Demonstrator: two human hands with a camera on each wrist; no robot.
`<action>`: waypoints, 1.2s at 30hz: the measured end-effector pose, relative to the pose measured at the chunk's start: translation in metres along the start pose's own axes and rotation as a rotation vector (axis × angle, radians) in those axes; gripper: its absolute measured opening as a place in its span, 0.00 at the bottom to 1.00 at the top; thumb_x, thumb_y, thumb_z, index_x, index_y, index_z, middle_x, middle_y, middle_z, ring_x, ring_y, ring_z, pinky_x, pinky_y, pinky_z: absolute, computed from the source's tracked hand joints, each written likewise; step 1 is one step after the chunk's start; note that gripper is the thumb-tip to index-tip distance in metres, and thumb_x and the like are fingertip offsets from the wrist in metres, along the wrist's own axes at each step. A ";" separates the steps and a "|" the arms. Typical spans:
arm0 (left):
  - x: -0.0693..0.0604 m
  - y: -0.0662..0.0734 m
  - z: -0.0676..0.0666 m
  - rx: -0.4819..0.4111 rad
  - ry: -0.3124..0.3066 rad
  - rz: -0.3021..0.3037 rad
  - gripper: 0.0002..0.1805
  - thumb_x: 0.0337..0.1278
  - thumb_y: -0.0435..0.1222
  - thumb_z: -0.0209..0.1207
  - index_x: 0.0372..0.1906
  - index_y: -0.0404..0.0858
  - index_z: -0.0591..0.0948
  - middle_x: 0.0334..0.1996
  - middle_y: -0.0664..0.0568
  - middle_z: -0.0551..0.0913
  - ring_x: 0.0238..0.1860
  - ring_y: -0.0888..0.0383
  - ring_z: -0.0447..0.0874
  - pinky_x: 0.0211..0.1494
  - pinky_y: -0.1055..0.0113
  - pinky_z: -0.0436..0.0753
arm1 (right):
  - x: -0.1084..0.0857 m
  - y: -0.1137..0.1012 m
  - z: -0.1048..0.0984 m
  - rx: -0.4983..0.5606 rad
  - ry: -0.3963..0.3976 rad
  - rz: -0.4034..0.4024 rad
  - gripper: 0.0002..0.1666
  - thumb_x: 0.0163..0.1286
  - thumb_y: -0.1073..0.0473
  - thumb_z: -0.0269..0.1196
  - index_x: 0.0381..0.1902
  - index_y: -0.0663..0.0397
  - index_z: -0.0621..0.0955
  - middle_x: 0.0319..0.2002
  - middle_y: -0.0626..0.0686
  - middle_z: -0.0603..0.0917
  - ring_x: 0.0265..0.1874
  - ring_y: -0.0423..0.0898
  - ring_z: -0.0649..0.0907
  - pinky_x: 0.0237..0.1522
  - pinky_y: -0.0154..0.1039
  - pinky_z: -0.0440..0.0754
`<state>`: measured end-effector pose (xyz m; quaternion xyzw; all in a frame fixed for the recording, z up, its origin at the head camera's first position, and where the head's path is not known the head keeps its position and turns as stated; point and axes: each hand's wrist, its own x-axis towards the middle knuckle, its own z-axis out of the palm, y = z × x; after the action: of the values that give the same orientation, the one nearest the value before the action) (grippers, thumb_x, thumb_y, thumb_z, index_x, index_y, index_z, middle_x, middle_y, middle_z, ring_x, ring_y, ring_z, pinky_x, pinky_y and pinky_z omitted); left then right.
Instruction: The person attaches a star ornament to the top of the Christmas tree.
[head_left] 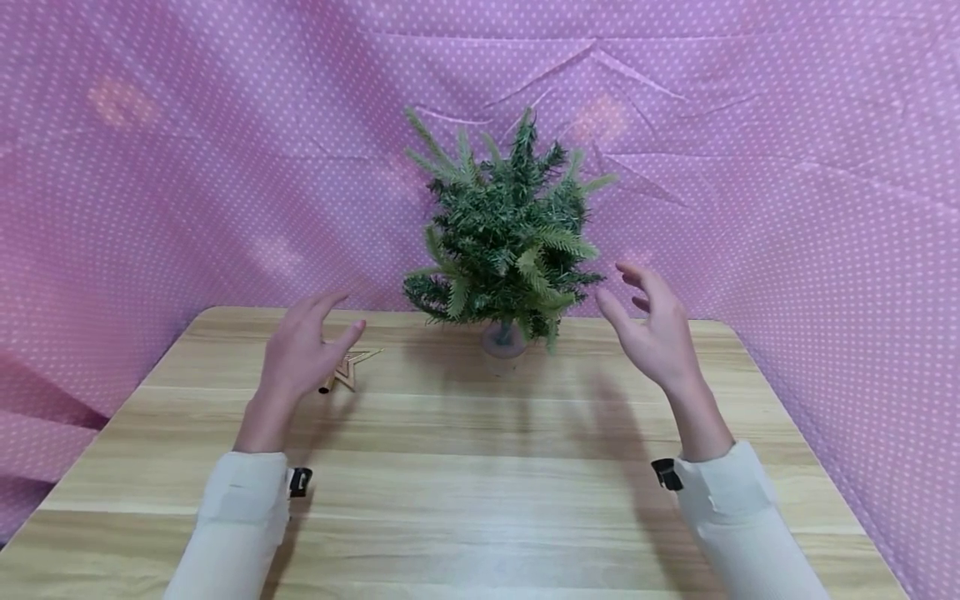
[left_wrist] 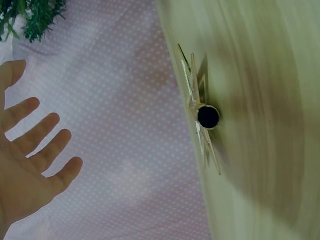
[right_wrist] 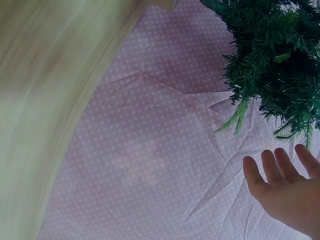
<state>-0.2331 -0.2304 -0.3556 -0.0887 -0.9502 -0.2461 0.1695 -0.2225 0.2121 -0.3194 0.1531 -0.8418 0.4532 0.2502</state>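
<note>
One pink-purple dotted cloth (head_left: pixel 225 192) hangs behind the wooden counter (head_left: pixel 480 500) and at its sides; near the counter's far edge stands a green artificial tree (head_left: pixel 510 225), upright on a pale base (head_left: pixel 504 340); two hands hover well apart, fingers loosely spread, holding nothing; the right hand (head_left: pixel 654 333) is just beside the tree, contact hard to tell; the left hand (head_left: pixel 300 346) is near a gold star (head_left: pixel 343 371), lying left of the tree, its tube's dark end (left_wrist: pixel 208 117) towards the person; the step in hand looks like a reach; gripping the tree would call for both hands closing inward, taking the star for a left-hand pinch.
</note>
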 end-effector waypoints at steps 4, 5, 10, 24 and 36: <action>-0.001 -0.005 -0.002 -0.041 -0.001 -0.023 0.36 0.70 0.55 0.57 0.74 0.39 0.69 0.72 0.36 0.67 0.71 0.34 0.62 0.69 0.32 0.60 | 0.003 -0.004 0.001 0.031 0.007 -0.003 0.32 0.73 0.52 0.64 0.69 0.62 0.73 0.65 0.62 0.76 0.65 0.58 0.74 0.65 0.58 0.72; -0.001 -0.006 -0.002 -0.051 0.000 -0.030 0.36 0.70 0.54 0.58 0.74 0.39 0.69 0.72 0.36 0.67 0.71 0.33 0.62 0.68 0.32 0.60 | 0.005 -0.005 0.001 0.040 0.009 -0.006 0.31 0.73 0.53 0.64 0.69 0.62 0.73 0.65 0.62 0.76 0.65 0.58 0.74 0.65 0.58 0.72; -0.002 -0.011 -0.005 -0.083 0.004 -0.054 0.35 0.69 0.52 0.61 0.74 0.39 0.69 0.72 0.37 0.68 0.70 0.32 0.63 0.66 0.30 0.62 | 0.010 -0.012 0.001 0.073 0.019 -0.004 0.30 0.73 0.56 0.64 0.69 0.62 0.73 0.66 0.61 0.75 0.65 0.59 0.74 0.64 0.58 0.73; -0.008 -0.030 -0.003 -0.116 -0.027 -0.127 0.40 0.66 0.55 0.62 0.75 0.38 0.67 0.73 0.35 0.65 0.71 0.30 0.61 0.66 0.28 0.60 | 0.024 -0.018 0.004 0.085 0.020 0.057 0.35 0.74 0.46 0.64 0.70 0.59 0.72 0.68 0.58 0.74 0.67 0.57 0.73 0.65 0.53 0.73; -0.010 -0.041 -0.001 -0.190 -0.043 -0.169 0.43 0.64 0.55 0.64 0.76 0.38 0.65 0.72 0.34 0.66 0.69 0.31 0.64 0.64 0.27 0.62 | 0.036 -0.031 0.008 0.101 0.040 0.026 0.33 0.71 0.56 0.66 0.70 0.60 0.71 0.68 0.57 0.73 0.67 0.54 0.72 0.65 0.51 0.74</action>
<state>-0.2344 -0.2673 -0.3766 -0.0292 -0.9301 -0.3464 0.1185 -0.2398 0.1875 -0.2812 0.1454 -0.8145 0.5015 0.2528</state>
